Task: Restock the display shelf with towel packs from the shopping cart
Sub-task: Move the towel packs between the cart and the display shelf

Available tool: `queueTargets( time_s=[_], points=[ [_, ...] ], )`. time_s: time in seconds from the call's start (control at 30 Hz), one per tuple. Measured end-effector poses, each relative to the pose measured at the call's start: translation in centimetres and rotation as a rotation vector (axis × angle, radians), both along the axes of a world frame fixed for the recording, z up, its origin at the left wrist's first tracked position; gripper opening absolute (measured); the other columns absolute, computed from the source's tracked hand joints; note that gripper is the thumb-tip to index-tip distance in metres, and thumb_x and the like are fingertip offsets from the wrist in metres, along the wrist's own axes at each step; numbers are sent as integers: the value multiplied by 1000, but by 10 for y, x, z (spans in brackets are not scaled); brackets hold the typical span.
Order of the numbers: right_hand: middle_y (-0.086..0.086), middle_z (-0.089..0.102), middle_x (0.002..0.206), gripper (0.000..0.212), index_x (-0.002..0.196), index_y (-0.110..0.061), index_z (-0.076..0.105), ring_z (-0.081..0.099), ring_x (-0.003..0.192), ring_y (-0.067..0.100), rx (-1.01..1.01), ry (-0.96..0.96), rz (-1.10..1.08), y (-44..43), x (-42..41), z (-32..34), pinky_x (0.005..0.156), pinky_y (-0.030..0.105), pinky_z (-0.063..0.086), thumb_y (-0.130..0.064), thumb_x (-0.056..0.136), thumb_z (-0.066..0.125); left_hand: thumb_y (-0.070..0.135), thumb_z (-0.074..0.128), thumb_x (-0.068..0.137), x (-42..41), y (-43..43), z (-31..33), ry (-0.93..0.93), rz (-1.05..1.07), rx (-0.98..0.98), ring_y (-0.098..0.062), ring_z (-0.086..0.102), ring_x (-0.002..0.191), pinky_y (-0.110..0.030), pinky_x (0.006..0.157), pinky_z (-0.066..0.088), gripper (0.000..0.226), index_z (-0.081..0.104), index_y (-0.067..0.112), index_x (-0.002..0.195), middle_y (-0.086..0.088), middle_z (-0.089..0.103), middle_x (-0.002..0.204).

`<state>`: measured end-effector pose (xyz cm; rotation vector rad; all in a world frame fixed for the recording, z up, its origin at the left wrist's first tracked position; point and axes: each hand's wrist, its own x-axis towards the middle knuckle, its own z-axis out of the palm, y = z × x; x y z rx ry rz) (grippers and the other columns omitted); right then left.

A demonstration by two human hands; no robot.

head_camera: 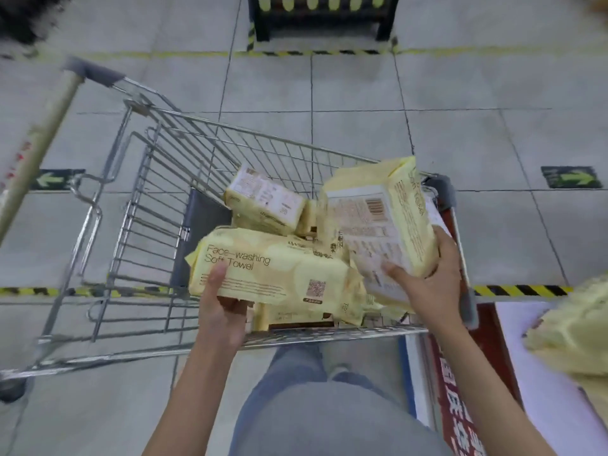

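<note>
A wire shopping cart [164, 179] stands in front of me with several yellow towel packs in its right end. My left hand [220, 311] grips the near edge of a pack printed "Face-washing Soft Towel" [279, 268], thumb on top. My right hand [427, 278] holds a second pack [378, 218] tilted up on end, barcode side facing me. Another pack [266, 199] lies deeper in the cart, and one more pack [296, 317] shows beneath the held ones. The display shelf [533, 390] is at the lower right with yellow packs [575, 327] on it.
The cart's handle [46, 126] sticks out at the left. A black stand [322, 18] sits on the tiled floor ahead, behind yellow-black tape. Green arrow stickers [572, 177] mark the floor. My legs in blue trousers [312, 406] are just behind the cart.
</note>
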<state>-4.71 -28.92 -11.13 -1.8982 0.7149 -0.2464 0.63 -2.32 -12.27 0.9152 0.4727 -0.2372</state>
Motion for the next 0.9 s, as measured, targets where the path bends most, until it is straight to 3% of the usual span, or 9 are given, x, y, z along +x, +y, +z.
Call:
queueTargets(
  time_s=[0.07,0.1,0.27,0.4,0.47,0.63,0.77,0.9],
  points=[
    [-2,44,135,97,138,-26,35,44,126,18,75,-32,-54,-5,-34,9,102,48,44,-38,56,86,37,71,75,-25,-4,7,39,37,-47,-16,69,90,-29,69,59,23,74,24,93,2,74,97],
    [-1,46,134,96,138,-25,36,47,124,18,111,-49,-78,-7,-51,13,100,47,47,-36,57,86,34,61,83,-37,-6,9,74,55,-54,-15,69,88,-29,66,59,18,76,25,86,3,75,93],
    [-3,58,125,82,127,-32,43,58,114,12,239,-119,-190,-11,-123,22,94,45,51,-29,57,84,34,57,87,-81,-19,16,129,54,-40,-11,72,72,-29,61,60,30,78,28,67,6,75,82],
    [-2,61,123,85,129,-26,44,61,111,16,310,-122,-334,-6,-175,21,92,44,52,-28,56,89,34,58,87,-98,-27,18,128,-45,-62,-10,72,68,-30,64,58,34,77,28,59,6,75,77],
    [0,59,124,79,131,-25,43,59,112,18,298,-129,-428,-1,-199,19,94,45,51,-18,64,85,34,58,86,-102,-31,19,134,-125,-83,-10,72,69,-31,66,59,33,77,28,59,6,75,79],
    [0,58,124,74,127,-29,44,59,111,20,278,-133,-703,31,-252,12,94,48,50,-16,65,83,34,58,86,-99,-37,17,167,-368,-92,-13,72,73,-38,70,57,32,78,27,63,4,75,83],
    [3,59,123,74,131,-21,44,59,109,22,297,-148,-941,76,-284,14,89,41,51,-13,68,81,32,58,86,-94,-43,23,194,-535,-43,-12,71,65,-32,56,59,32,77,22,62,4,75,75],
    [1,58,121,74,132,-26,43,59,107,22,339,-178,-1179,135,-317,10,82,36,50,-15,69,80,32,55,90,-98,-42,23,222,-751,10,-12,70,56,-32,50,58,15,64,20,87,4,73,67]
  ],
)
